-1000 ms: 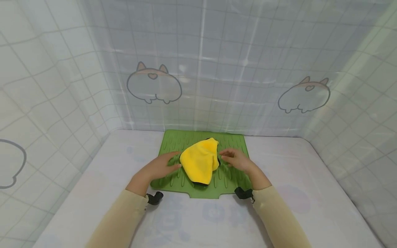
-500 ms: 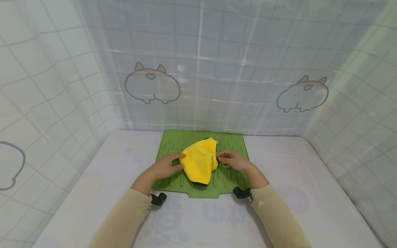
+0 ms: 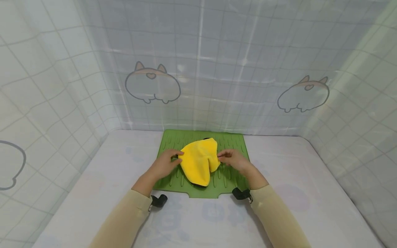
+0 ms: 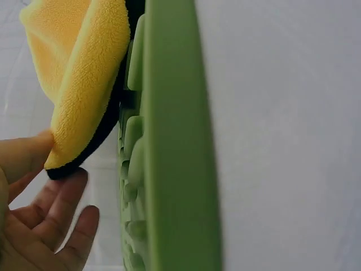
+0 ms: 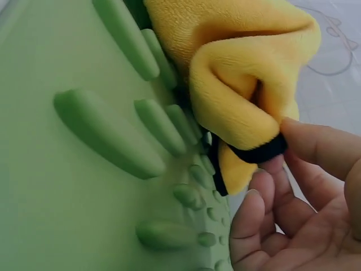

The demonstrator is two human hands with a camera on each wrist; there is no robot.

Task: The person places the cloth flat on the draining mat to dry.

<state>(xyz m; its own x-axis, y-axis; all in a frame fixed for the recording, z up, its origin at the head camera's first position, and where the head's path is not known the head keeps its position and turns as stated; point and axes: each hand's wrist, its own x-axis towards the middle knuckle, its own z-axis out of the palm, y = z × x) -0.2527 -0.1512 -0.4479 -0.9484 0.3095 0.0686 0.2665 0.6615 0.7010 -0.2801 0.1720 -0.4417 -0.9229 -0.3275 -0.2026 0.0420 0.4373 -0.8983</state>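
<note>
A yellow plush cloth (image 3: 195, 162) with a black edge lies bunched on a green ridged mat (image 3: 173, 184). At its left side my left hand (image 3: 165, 163) pinches a corner between thumb and fingers; in the left wrist view that black-trimmed corner of the cloth (image 4: 90, 84) is lifted off the mat. My right hand (image 3: 237, 162) pinches the cloth's right edge. Seen from the right wrist, the thumb presses on the black trim of the folded cloth (image 5: 242, 113), with fingertips beneath it and the other fingers curled.
The mat lies on a pale patterned tabletop (image 3: 198, 224), close to a tiled-print back curtain (image 3: 198, 86). Similar grid-print sheets stand at the left and right. A black wrist camera mount (image 3: 159, 200) sits by the left wrist, another (image 3: 240, 194) by the right.
Both hands have come in to the cloth's sides and taken hold of its edges. The cloth's left corner and right edge have risen slightly, deepening a fold on the right.
</note>
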